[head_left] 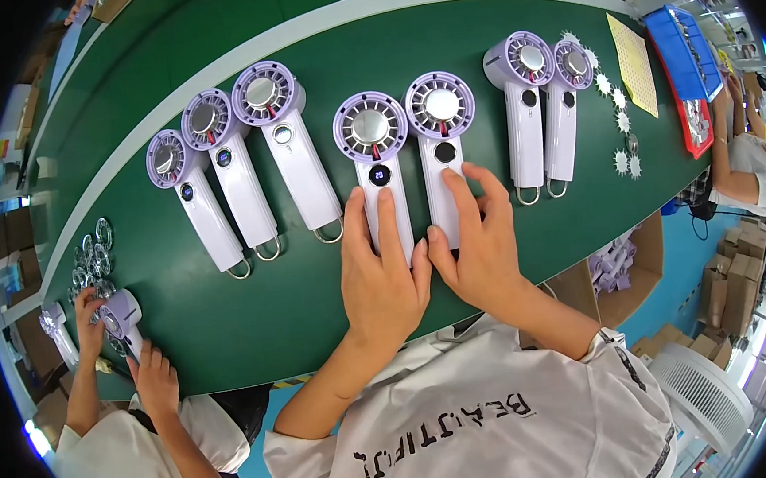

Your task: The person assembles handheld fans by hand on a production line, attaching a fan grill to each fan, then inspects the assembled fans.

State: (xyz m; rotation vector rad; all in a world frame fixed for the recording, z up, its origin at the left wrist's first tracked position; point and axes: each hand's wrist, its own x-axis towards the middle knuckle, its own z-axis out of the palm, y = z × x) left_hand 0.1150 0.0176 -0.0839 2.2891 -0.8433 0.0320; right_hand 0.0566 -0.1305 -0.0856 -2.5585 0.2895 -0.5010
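Note:
Two white handheld fans with purple heads lie side by side in front of me, heads pointing away. My left hand [381, 275] grips the handle of the left fan [370, 126], fingertips just below its lit round display. Around the handle of the right fan [439, 106] my right hand [481, 241] is closed, a fingertip close to its dark round display. Three similar fans [298, 165] lie to the left, some with lit displays. Two more fans [524, 127] lie to the right, displays dark. Most have a metal loop at the handle's end.
The green table [266, 345] carries silver toothed discs [621, 122], a yellow sheet [633, 63], a blue bin [682, 51] and a red tray [696, 124]. At left, a co-worker's hands [155, 379] hold another fan near shiny rings [91, 259]. A cardboard box [644, 283] with purple parts stands below the edge.

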